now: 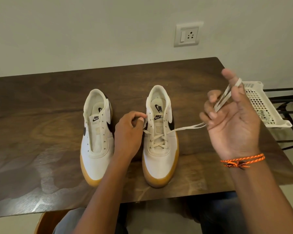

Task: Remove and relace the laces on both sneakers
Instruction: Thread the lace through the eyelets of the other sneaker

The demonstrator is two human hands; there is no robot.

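Note:
Two white sneakers with gum soles stand side by side on the dark wooden table (41, 102), toes toward me. The left sneaker (97, 132) has no lace and bare eyelets. The right sneaker (160, 137) carries a cream lace (186, 127) crossed through its lower eyelets. My left hand (129, 130) pinches one lace end at the right sneaker's left eyelets. My right hand (232, 119), raised to the right of that shoe, holds the other lace end, which loops around its fingers.
A white perforated plastic basket (260, 105) sits on a black metal rack off the table's right edge, with something pale lying in it. A wall socket (188, 34) is on the wall behind. My knees show below the table's near edge.

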